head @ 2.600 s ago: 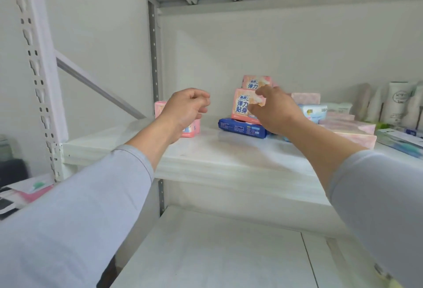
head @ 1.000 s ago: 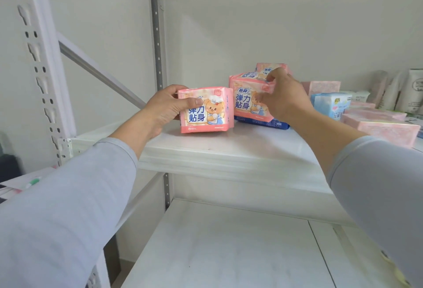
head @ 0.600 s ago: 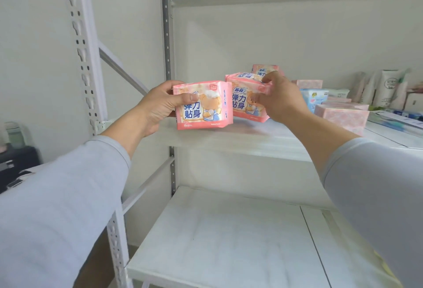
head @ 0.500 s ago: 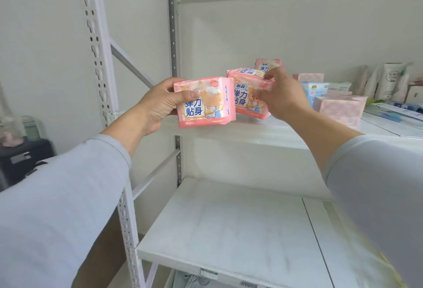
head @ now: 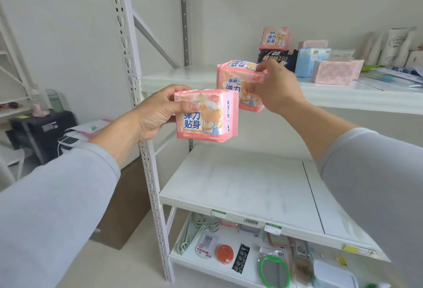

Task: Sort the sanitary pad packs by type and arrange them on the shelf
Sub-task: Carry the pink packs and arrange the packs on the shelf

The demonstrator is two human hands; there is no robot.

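Note:
My left hand (head: 155,113) grips a pink bear-print pad pack (head: 206,116) in the air in front of the shelf unit. My right hand (head: 279,88) pinches a second pink bear-print pack (head: 235,81) by its upper right corner, just off the upper shelf's front edge. On the upper shelf (head: 183,77) stands a third pink bear pack (head: 275,38) on top of a dark pack (head: 274,56). Beside them are a light blue pack (head: 309,61) and a pink patterned box (head: 336,72).
The middle shelf (head: 247,187) lies below my hands. The lowest shelf holds small goods: green hooks (head: 199,230), an orange lid (head: 225,253), a green ring (head: 274,271). A perforated white upright (head: 137,95) stands at the left. White tubes (head: 398,45) line the upper shelf's far right.
Both hands have drawn back from the upper shelf, each carrying its pink pack toward me and lower. The view has pulled away, and the lowest shelf has come into sight.

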